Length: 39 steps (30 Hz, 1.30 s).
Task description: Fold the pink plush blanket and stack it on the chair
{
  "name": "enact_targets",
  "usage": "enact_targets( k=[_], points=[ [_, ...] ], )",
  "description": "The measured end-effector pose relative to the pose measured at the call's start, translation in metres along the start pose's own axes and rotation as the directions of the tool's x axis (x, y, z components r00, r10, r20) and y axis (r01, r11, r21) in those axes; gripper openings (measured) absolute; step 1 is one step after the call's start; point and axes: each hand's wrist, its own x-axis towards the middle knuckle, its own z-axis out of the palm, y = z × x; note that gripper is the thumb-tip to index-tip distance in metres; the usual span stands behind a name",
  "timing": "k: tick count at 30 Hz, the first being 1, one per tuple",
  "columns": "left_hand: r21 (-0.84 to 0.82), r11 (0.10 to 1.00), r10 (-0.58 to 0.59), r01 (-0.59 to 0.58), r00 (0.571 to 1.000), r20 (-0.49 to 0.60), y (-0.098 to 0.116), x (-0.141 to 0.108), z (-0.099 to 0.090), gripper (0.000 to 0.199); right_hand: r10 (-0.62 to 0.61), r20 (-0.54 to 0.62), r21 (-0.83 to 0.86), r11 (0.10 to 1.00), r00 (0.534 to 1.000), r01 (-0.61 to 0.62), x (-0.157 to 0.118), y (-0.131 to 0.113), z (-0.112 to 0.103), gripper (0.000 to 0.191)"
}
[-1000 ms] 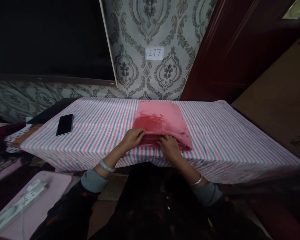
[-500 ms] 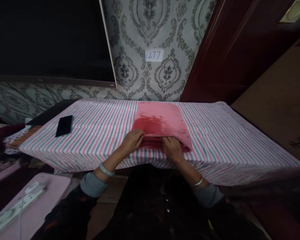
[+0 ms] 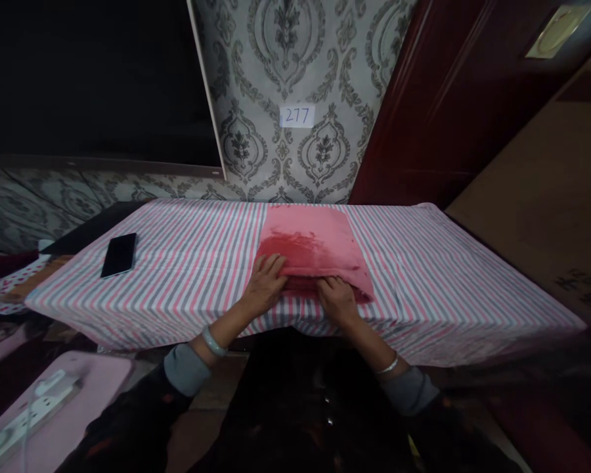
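Tablecloth (image 3: pixel 197 263) below, left hand (image 3: pixel 266 284) arches, right hand (image 3: pixel 337 299) curls against pink fabric (image 3: pixel 320 230).

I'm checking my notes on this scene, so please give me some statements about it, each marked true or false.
1. The left hand and the right hand both touch the pink cloth. True.
2. The pink cloth is one even colour all over. False: a darker red patch shows on it.
3. A phone lies on the striped tablecloth. True.
4. The left hand touches the phone. False: the phone lies apart, to the left of that hand.
5. The paper label on the wall reads 277. True.
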Motion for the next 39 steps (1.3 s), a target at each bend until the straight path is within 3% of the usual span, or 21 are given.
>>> enact_targets(
  k=[4,7,10,13,15,18,21,24,27,33,35,39],
  points=[
    [0.031,0.997,-0.069,0.067,0.995,0.077,-0.017,-0.009,-0.003,0.010,0.156,0.106,-0.107,0.984,0.982,-0.145,-0.012,0.015,-0.006,0.024],
    [0.045,0.999,0.020,-0.021,0.999,0.027,-0.026,-0.021,-0.012,0.012,0.242,0.127,-0.169,0.961,0.962,-0.219,-0.024,0.036,-0.014,0.019],
    [0.062,0.989,0.138,-0.135,0.989,-0.055,-0.029,-0.030,-0.020,0.013,0.247,0.094,-0.164,0.959,0.964,-0.230,-0.034,0.050,-0.021,0.021],
    [0.082,0.992,0.105,-0.100,0.993,-0.058,-0.026,-0.030,-0.023,0.013,0.269,0.131,-0.168,0.954,0.954,-0.246,-0.036,0.051,-0.027,0.023],
    [0.101,0.995,-0.009,0.011,1.000,-0.019,-0.023,-0.026,-0.023,0.010,0.335,0.214,-0.205,0.934,0.918,-0.293,-0.033,0.047,-0.031,0.024],
    [0.104,0.983,-0.154,0.149,0.987,0.038,-0.019,-0.019,-0.023,0.007,0.455,0.358,-0.284,0.885,0.815,-0.369,-0.022,0.038,-0.042,0.028],
    [0.080,0.985,-0.159,0.154,0.986,0.051,-0.018,-0.018,-0.023,0.010,0.518,0.447,-0.325,0.854,0.729,-0.407,-0.011,0.032,-0.052,0.030],
    [0.104,0.990,-0.104,0.100,0.994,0.030,-0.019,-0.023,-0.023,0.013,0.543,0.469,-0.338,0.839,0.696,-0.427,-0.006,0.030,-0.056,0.031],
    [0.100,0.993,-0.056,0.057,0.998,-0.014,-0.021,-0.031,-0.023,0.015,0.548,0.424,-0.330,0.835,0.722,-0.440,-0.011,0.034,-0.053,0.030],
    [0.051,0.997,-0.050,0.059,0.984,-0.172,-0.020,-0.037,-0.019,0.014,0.432,0.111,-0.107,0.901,0.895,-0.421,-0.039,0.050,-0.035,0.022],
    [0.029,0.998,-0.056,0.063,0.982,-0.179,-0.019,-0.039,-0.017,0.014,0.396,0.011,-0.033,0.918,0.918,-0.396,-0.047,0.053,-0.029,0.023],
    [0.028,0.997,-0.066,0.072,0.979,-0.191,-0.024,-0.043,-0.015,0.015,0.374,-0.123,0.036,0.927,0.919,-0.373,-0.058,0.060,-0.025,0.016]
  ],
)
